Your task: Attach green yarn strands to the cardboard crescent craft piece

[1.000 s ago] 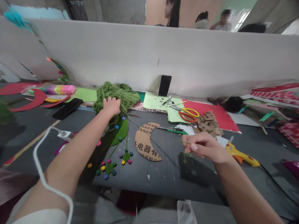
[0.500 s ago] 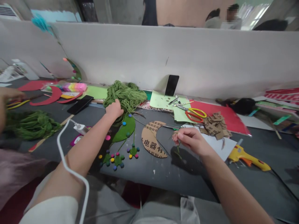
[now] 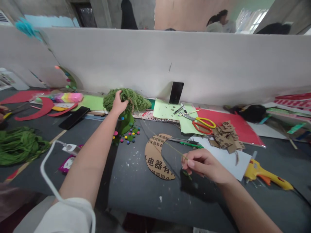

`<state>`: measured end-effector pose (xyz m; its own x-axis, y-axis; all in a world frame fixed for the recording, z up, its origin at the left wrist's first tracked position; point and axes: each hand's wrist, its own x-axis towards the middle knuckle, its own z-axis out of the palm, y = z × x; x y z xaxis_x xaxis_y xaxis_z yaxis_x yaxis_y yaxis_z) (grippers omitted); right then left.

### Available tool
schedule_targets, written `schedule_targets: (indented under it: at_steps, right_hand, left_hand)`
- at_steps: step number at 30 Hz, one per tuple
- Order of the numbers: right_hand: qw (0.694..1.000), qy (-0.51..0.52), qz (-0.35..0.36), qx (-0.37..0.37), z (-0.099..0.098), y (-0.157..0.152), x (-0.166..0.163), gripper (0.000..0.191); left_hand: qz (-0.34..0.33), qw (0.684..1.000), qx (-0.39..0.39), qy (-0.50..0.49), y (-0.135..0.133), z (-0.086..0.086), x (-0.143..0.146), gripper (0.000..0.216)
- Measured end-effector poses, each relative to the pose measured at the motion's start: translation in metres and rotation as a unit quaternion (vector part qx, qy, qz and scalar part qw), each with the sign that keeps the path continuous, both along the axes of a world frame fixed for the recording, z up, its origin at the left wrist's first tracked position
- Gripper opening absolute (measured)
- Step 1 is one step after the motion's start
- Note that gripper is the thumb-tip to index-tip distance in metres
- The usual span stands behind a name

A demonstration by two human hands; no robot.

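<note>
Head view showed the right hand [image 3: 200,165] pinching a thin green yarn strand [image 3: 176,149] above the dark table [image 3: 136,191]. The strand slanted over a flat, printed cardboard crescent [image 3: 154,160], probably stiff and light, best lifted by its edges. Farther back, a loose, matte yarn skein [image 3: 141,101] lay near the smooth white partition [image 3: 116,58]; soft and tangle-prone, it would hold best around its thick middle. The left hand [image 3: 119,105] met it, thumb and forefinger parted, grip uncertain.

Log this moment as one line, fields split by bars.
left hand: on green yarn bundle | right hand: pinching yarn strand | cardboard crescent: lying on table
</note>
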<state>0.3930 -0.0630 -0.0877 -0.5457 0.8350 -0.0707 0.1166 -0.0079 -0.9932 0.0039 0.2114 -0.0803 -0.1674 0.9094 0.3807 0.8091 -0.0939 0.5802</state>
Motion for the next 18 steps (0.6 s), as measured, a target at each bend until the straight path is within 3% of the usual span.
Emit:
schedule_targets:
  at_steps: [2, 3, 8, 10, 14, 16, 18]
  right_hand:
    - [1.000, -0.008, 0.016, -0.005, 0.001, -0.001, -0.002, 0.039]
    - [1.000, -0.011, 0.020, -0.009, 0.002, -0.002, -0.003, 0.039]
    - [0.999, -0.027, 0.030, -0.024, 0.002, -0.005, -0.007, 0.039]
    - [0.999, -0.031, 0.028, -0.023, 0.002, -0.007, -0.008, 0.039]
    - [0.999, -0.033, 0.028, -0.017, 0.004, -0.010, -0.012, 0.040]
    - [0.999, -0.032, 0.029, -0.014, 0.006, -0.011, -0.015, 0.042]
    - [0.999, -0.026, 0.026, -0.011, 0.008, -0.011, -0.017, 0.044]
  left_hand:
    - [-0.052, 0.997, -0.027, 0.046, -0.012, -0.010, -0.003, 0.086]
    - [-0.047, 0.996, -0.021, 0.074, -0.021, -0.013, -0.003, 0.087]
    - [0.171, 0.978, 0.063, 0.105, -0.078, -0.018, 0.012, 0.058]
    - [0.178, 0.979, -0.002, 0.104, -0.093, -0.018, 0.016, 0.064]
    - [0.094, 0.953, -0.260, 0.123, -0.107, -0.019, 0.014, 0.100]
    - [0.090, 0.939, -0.311, 0.114, -0.108, -0.019, 0.012, 0.112]
    - [0.092, 0.940, -0.315, 0.093, -0.108, -0.018, 0.011, 0.117]
